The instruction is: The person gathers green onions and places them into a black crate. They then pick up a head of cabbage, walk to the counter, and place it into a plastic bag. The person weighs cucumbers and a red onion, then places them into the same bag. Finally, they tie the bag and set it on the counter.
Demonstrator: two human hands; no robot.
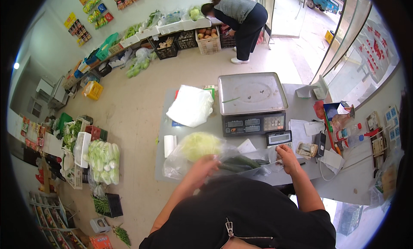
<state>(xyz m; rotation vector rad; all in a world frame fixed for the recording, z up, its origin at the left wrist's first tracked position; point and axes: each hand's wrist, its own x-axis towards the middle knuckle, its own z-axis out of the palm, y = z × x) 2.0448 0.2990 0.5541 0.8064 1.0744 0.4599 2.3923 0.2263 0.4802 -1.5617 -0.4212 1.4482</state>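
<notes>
My right hand (pixel 287 157) pinches the edge of a clear plastic bag (pixel 271 168) that holds dark green cucumbers (pixel 242 162). Blurred, my left hand (pixel 208 166) is at the bag's other side, beside a pale green cabbage (pixel 200 146) in a clear plastic bag (pixel 171 165); whether its fingers grip anything cannot be told. Beyond the bags stands a digital scale (pixel 253 94) with a scrap of green leaf on its metal pan. A calculator (pixel 279 138) lies close to my right hand.
A stack of white plastic bags (pixel 191 106) and a white roll (pixel 170 145) lie on the grey table (pixel 161 129). Bottles (pixel 348 132) and papers are at the right. Another person (pixel 245 19) bends over vegetable crates by the far wall.
</notes>
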